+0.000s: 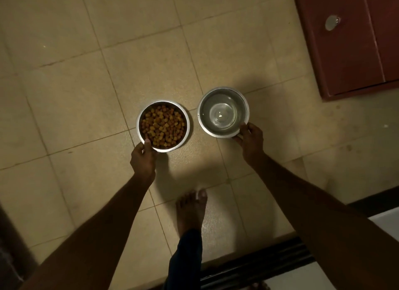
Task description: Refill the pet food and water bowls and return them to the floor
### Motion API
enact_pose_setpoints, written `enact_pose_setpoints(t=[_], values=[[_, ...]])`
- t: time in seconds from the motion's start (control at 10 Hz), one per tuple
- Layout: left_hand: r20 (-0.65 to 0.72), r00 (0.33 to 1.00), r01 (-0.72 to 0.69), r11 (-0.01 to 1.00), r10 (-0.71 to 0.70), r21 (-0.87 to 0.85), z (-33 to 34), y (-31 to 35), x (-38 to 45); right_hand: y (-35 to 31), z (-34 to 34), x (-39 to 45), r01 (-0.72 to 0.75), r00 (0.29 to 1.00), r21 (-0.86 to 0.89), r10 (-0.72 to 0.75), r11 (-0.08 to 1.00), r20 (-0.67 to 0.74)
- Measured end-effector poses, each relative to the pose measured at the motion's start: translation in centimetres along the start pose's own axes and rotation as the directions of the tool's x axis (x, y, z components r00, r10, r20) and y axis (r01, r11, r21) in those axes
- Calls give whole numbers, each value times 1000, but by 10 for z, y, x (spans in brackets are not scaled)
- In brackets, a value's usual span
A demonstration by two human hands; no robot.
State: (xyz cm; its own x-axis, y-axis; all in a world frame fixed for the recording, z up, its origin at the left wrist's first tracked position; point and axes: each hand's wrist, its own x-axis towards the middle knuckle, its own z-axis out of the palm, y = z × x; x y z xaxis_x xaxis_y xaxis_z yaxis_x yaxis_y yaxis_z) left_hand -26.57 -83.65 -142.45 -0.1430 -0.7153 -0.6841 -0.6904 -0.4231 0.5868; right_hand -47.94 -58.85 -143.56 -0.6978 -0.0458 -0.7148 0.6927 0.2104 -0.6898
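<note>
Both forearms are bare, with no sleeves, watch or rings on the left hand [142, 158] or right hand [251, 141]. One bare foot [191, 209] shows below a dark trouser leg [186, 255].

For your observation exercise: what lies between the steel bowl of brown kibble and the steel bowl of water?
Nothing: the head view shows only bare beige tiled floor between the kibble bowl and water bowl.

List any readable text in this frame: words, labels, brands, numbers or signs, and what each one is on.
None can be read.
Food bowl in the left hand: plain steel, no marking visible.
Water bowl in the right hand: plain steel, no marking visible.
Red-brown cabinet: only a round metal fitting, no lettering.
Tiled floor: no print or signs.
</note>
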Motion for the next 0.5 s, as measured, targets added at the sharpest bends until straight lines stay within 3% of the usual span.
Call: enact_pose_setpoints(t=[0.2,0.3,0.4,0.5], values=[[42,996,-81,983,75,167,-15,2,-7,13,0,-2,-63,997,-11,62,998,-41],[54,997,-72,958,59,277,-19,14,-11,3,2,-5,-102,987,-170,79,980,-137],[-31,996,-69,915,88,399,-31,41,-33,-28,6,-44,-55,961,-594,-120,802,-250],[24,964,-248,862,265,442,-47,70,-61,-66,5,-83,210,924,-776,-381,595,-42]])
